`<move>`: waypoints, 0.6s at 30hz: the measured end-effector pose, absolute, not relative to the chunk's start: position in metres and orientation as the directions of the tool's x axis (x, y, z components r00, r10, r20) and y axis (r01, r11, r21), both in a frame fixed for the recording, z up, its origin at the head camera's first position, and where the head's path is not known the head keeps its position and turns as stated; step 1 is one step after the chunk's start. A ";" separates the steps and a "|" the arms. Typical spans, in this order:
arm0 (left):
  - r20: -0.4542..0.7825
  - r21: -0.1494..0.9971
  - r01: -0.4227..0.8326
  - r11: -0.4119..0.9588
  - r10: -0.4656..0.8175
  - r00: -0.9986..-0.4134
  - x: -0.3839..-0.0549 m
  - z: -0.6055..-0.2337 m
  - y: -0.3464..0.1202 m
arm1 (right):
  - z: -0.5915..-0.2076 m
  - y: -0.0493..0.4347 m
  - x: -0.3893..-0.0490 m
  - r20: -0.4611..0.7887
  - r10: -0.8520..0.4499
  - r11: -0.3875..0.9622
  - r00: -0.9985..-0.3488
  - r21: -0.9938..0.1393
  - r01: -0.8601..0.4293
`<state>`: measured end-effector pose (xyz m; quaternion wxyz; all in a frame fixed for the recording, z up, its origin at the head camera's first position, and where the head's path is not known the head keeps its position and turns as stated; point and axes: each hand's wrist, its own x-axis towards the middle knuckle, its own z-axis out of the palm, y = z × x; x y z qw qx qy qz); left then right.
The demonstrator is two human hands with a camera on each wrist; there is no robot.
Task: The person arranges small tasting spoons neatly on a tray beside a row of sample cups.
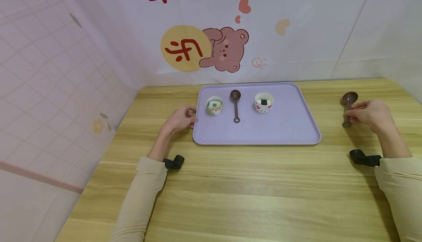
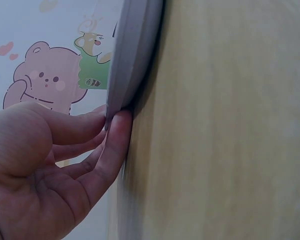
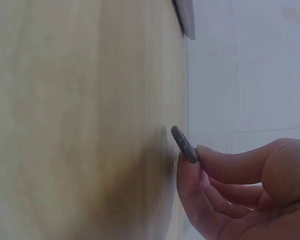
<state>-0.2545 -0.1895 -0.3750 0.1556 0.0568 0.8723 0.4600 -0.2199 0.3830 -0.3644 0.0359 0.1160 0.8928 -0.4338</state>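
Observation:
A lavender tray [image 1: 280, 132] lies on the table. My left hand [image 1: 180, 119] pinches its left rim, thumb on top and fingertips underneath, as the left wrist view [image 2: 75, 160] shows. To the right of the tray, my right hand [image 1: 374, 115] pinches the handle of a brown spoon [image 1: 350, 97] between thumb and fingers. Its ring end [image 3: 185, 145] pokes out of the fingertips in the right wrist view, just off the tabletop. On the tray are a second brown spoon [image 1: 235, 104] and two paper cups, one greenish [image 1: 215, 109], one with pink prints [image 1: 263, 108].
The wooden table [image 1: 250, 190] extends toward me and meets a printed wall cloth [image 1: 296, 51] just behind the tray. A white block with a green dot sits in the greenish cup; the other cup holds a white block with a black band.

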 end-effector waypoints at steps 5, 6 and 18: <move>-0.213 0.819 -0.035 0.573 0.247 -0.945 -0.255 -0.376 -0.190 | -0.363 0.382 -0.220 -0.147 0.181 0.590 -0.972 -0.775 0.227; -0.212 0.817 -0.033 0.576 0.247 -0.946 -0.255 -0.376 -0.190 | -0.363 0.381 -0.220 -0.145 0.182 0.585 -0.973 -0.779 0.225; -0.207 0.815 -0.026 0.578 0.249 -0.946 -0.253 -0.374 -0.190 | -0.360 0.376 -0.221 -0.095 0.212 0.623 -0.973 -0.753 0.209</move>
